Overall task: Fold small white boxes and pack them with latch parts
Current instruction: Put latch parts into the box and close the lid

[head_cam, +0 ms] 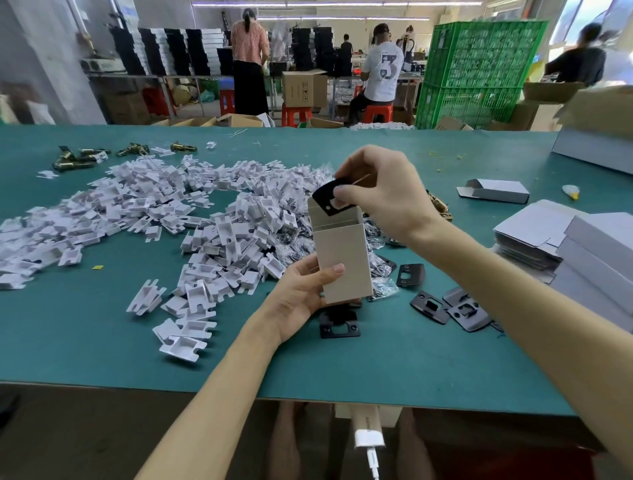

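My left hand (301, 294) grips the folded box (342, 253) upright; my right hand (380, 192) pinches a black plate (330, 198) into its open top. Flat blanks (527, 236) wait at three o'clock.

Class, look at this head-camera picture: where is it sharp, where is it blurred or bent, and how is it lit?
Head view: the white box and black latch plate are sharp; the person at far right and the frame corners smear; the wide lens bows the green table's near edge; ceiling strip lights give even light with soft shadows and little glare.
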